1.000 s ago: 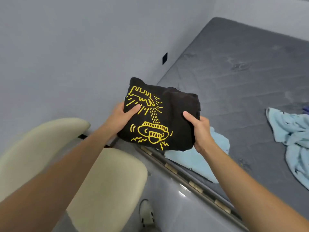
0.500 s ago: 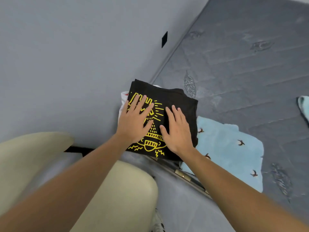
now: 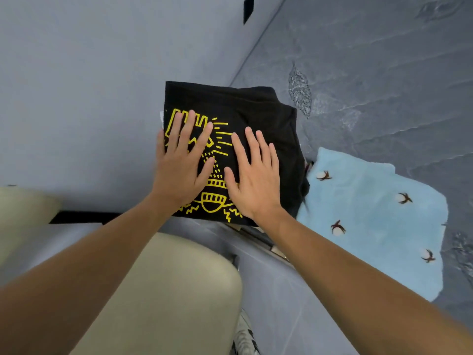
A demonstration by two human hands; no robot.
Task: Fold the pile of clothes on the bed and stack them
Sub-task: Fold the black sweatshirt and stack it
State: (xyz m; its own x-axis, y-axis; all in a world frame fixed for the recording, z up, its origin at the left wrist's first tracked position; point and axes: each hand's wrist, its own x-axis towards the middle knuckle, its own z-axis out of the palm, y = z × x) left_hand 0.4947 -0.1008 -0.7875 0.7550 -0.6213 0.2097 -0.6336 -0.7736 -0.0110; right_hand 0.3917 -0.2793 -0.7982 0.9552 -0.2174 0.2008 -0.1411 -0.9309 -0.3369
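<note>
head view, steeply downward, close

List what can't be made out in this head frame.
- What lies under the folded black T-shirt: only a white sliver shows at its left edge.
- Yellow print: partly covered by the left hand and right hand, both pressing flat.
- Light blue bird-print garment: left part tucked behind the shirt; type unclear.
- Shoe: cut by the bottom edge.
- Remaining pile: out of frame.
</note>
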